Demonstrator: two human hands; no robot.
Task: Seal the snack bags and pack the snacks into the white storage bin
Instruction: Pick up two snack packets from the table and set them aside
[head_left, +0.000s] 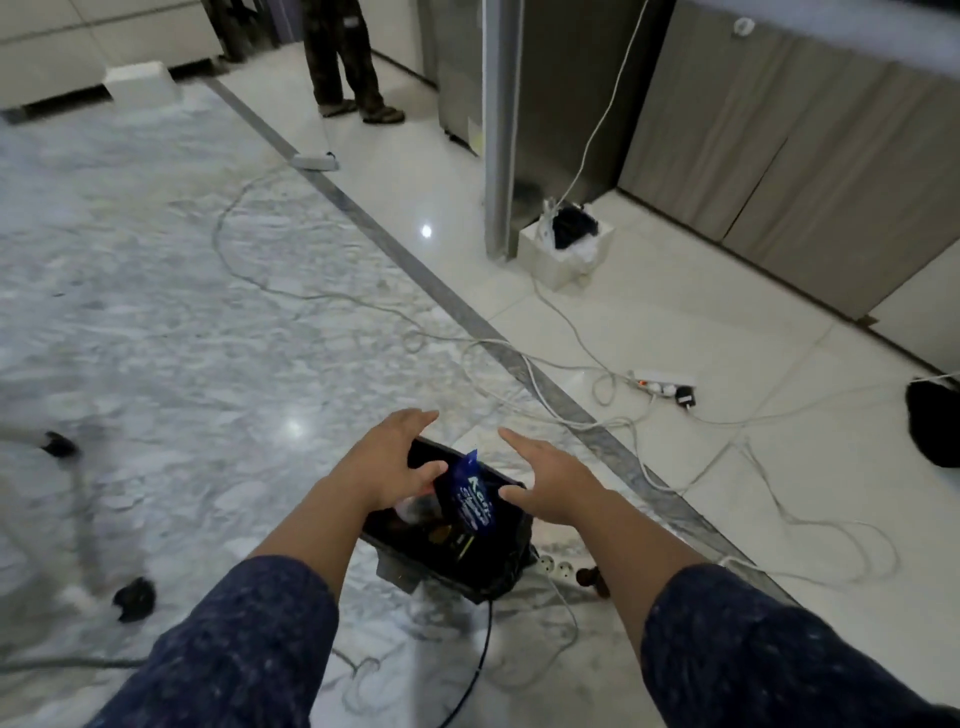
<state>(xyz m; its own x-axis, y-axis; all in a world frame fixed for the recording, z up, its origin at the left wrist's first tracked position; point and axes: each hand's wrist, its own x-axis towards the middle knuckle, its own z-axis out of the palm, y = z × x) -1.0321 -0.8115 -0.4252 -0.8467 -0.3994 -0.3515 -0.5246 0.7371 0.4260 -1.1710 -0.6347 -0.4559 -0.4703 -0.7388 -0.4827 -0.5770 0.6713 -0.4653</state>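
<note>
Both forearms in speckled dark-blue sleeves are reaching forward over a black bin (498, 577) that is sitting on the veined grey-white marble floor (156, 322). The bin is rectangular, lined with glossy black plastic. A blue foil snack bag (467, 499) with white lettering is standing upright inside it, its crimped top poking above the rim. Other contents below the bag are too dark to identify.

Left hand (395, 462): fingers extended and spread over the bin's left rim, thumb lying beside the bag; gripping nothing that I can see. Right hand (545, 480): fingers straight, palm facing the bag, thumb near its right edge; also holding nothing.

Just right of the bin, a white socket strip (558, 567) is lying flat. Beyond the bin, thin white cables (519, 358) are looping across the glossy floor to a second power strip (662, 382). Farther beyond the bin, a white square box (563, 254) holding dark cloth is standing by a grey pillar (501, 130). Farthest off, a person's trousered legs (343, 57) are standing.
</note>
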